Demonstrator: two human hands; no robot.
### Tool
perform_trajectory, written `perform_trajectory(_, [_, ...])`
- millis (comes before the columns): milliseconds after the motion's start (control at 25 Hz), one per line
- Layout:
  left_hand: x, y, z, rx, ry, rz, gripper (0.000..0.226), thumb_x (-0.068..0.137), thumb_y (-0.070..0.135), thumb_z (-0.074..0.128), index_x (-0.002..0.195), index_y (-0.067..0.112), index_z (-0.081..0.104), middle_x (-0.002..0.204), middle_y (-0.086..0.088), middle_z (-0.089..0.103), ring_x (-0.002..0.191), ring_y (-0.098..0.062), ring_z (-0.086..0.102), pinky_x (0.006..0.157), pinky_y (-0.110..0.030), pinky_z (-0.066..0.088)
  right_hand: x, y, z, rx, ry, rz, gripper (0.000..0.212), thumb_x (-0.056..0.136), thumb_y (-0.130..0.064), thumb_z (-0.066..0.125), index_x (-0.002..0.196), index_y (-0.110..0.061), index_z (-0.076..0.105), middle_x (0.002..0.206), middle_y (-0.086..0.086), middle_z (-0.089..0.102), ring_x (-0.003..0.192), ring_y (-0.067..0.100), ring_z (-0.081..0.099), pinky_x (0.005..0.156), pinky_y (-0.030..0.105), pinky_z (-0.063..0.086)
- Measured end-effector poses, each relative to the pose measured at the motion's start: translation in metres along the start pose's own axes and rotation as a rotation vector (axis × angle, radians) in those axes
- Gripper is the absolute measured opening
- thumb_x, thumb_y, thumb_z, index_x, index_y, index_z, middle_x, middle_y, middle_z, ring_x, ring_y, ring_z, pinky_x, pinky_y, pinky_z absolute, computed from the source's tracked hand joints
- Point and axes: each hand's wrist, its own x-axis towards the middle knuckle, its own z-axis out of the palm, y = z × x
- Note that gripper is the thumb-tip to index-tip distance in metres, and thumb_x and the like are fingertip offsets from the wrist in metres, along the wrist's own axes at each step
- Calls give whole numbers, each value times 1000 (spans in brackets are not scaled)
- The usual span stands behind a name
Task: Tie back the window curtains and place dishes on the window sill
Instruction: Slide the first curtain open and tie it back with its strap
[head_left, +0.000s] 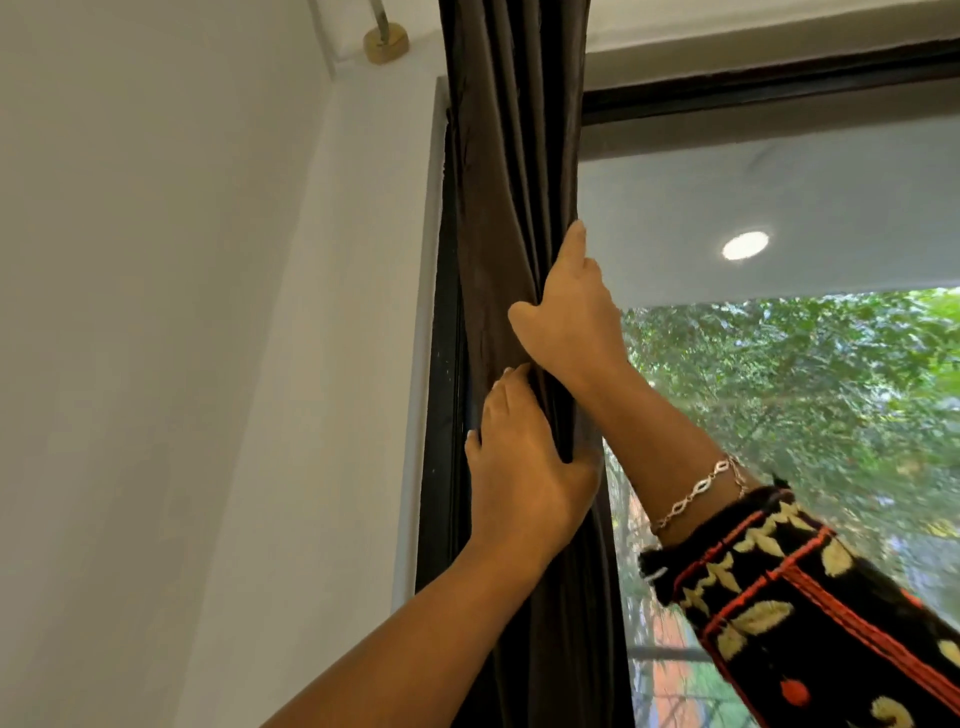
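A dark brown curtain (511, 156) hangs gathered into a narrow bunch at the left side of the window. My right hand (569, 312) grips the bunch from the right, fingers wrapped behind the folds, index finger pointing up along the edge. Just below it my left hand (519, 462) clasps the same bunch from the left, thumb across the front. A silver bracelet and a black embroidered sleeve cover my right wrist. No tie-back, dishes or sill show in the head view.
A white wall (182, 364) fills the left. The black window frame (441, 415) runs down beside the curtain. A curtain rod bracket (385, 45) sits top left. Through the window glass (805, 415) are green trees and a ceiling light's reflection.
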Motion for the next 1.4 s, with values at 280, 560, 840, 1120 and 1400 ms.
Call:
perform_trajectory(280, [-70, 8, -18, 211, -169, -139, 71, 86, 29, 59, 143, 16, 20, 151, -4, 24, 140, -19, 21, 111, -44, 28, -78, -4, -21, 34, -126, 75, 78, 88, -20, 55, 148, -13, 5, 142, 14, 34, 121, 29, 44, 96, 35, 42])
perform_trajectory(560, [-145, 17, -58, 504, -446, -159, 79, 92, 29, 50, 147, 16, -5, 156, -5, 2, 144, -20, 0, 116, -45, 15, -168, -10, -47, -67, -328, 203, 74, 91, -28, 54, 148, -12, 10, 149, 15, 25, 134, 29, 31, 106, 43, 35])
perform_trajectory(840, [-234, 14, -91, 639, -578, -225, 75, 94, 37, 40, 146, 15, -9, 156, -7, -3, 144, -23, -1, 116, -42, 9, -269, -23, -69, -243, -538, 278, 75, 94, -38, 45, 148, -15, -1, 156, 12, -2, 143, 30, 6, 114, 40, 17])
perform_trajectory(1120, [-317, 20, -112, 713, -705, -259, 76, 94, 42, 37, 146, 14, -11, 156, -10, -1, 144, -24, 2, 116, -43, 12, -367, -21, -96, -322, -666, 314, 77, 93, -46, 43, 148, -14, -1, 156, 13, -2, 144, 29, 2, 116, 39, 11])
perform_trajectory(1400, [-386, 62, -99, 673, -756, -390, 73, 95, 38, 39, 147, 13, -6, 156, -10, -2, 144, -25, 1, 116, -44, 10, -444, 4, -143, -362, -790, 330, 76, 94, -46, 40, 148, -13, -2, 155, 16, -5, 144, 31, 0, 116, 38, 6])
